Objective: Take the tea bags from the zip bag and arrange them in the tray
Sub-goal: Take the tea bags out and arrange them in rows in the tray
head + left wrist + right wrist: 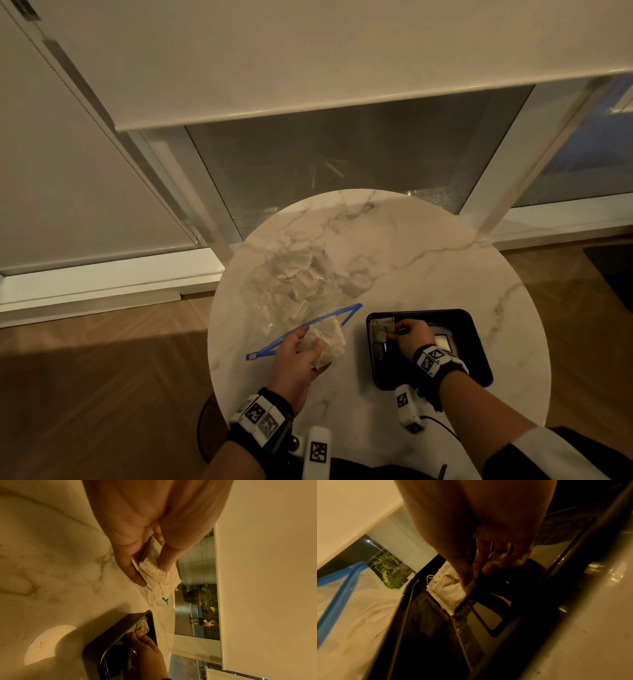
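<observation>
Fingertips (469, 584) of our right hand (409, 337) are pinched on the near edge of a tea bag (447, 592) lying in the far-left corner of the black tray (479, 363); thumb and index hold the paper, the other fingers curl behind them over the tray floor. We read that as setting the bag square into the corner so a row can build out from it. A second bag (377, 342) looks to sit just below the pinched one along the tray's left wall, but it's dim, so we can't count for sure. Our left hand (298, 359) has its fingers (127, 566) and thumb curled around a small stack of tea bags (325, 344), strings trailing past the fingertips; it acts as a buffer, feeding the right hand so we skip repeat trips into the bag. That stack hangs right at the blue zip mouth of the zip bag (294, 294), which lies open on the marble table (428, 246) beyond the left fingers, with more bags inside. Tray sits just beside the bag mouth, keeping transfers short. Most of the tray floor past the right fingertips is bare, so we judge the job early.
</observation>
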`<state>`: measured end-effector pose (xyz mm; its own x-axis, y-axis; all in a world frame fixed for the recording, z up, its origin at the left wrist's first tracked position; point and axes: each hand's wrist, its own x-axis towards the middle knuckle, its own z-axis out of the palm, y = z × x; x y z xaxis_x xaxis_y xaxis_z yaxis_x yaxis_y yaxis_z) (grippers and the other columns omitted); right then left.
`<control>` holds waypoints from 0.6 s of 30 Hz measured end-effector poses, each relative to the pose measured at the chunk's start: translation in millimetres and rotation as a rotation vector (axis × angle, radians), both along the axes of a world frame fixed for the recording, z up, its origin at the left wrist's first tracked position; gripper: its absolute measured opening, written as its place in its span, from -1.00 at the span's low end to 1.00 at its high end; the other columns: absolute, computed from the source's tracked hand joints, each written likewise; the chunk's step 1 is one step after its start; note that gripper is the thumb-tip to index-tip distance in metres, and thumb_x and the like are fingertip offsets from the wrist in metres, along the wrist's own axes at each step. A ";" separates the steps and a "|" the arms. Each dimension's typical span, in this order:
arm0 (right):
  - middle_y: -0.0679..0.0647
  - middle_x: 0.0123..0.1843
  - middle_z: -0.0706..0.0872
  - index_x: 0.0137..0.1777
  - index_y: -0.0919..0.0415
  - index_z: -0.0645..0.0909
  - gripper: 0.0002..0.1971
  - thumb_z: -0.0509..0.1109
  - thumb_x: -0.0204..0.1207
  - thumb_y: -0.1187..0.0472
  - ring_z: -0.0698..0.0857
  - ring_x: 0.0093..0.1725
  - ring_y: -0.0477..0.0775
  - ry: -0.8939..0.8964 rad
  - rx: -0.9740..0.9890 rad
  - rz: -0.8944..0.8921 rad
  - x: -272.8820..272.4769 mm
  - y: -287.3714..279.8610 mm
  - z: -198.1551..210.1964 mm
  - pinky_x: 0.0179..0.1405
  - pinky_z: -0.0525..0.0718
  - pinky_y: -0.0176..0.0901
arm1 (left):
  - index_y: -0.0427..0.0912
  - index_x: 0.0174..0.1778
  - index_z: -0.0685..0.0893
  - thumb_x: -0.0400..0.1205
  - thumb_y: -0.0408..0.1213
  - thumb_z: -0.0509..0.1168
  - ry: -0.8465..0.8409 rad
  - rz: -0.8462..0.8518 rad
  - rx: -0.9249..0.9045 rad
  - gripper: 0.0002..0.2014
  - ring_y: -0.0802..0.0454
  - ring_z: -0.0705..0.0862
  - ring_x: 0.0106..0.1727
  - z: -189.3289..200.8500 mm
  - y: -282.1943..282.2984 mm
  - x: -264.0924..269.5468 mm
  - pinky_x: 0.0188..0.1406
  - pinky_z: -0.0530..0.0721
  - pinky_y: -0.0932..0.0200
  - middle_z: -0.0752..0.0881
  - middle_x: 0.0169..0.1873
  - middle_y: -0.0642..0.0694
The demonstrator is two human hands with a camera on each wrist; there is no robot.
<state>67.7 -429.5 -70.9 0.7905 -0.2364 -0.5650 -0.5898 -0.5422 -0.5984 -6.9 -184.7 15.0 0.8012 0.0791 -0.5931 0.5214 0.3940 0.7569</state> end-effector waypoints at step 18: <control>0.09 -0.16 0.78 -0.05 0.21 0.73 -0.94 0.49 0.52 0.25 0.71 -0.27 -0.02 -0.149 0.167 0.020 -27.5 3.1 43.8 -0.36 0.66 -0.26 | -0.21 0.22 0.70 0.68 -0.43 0.36 -0.017 -0.087 -0.003 -0.79 -0.17 0.81 0.12 17.8 -14.5 -6.9 0.12 0.79 -0.10 0.82 0.12 -0.22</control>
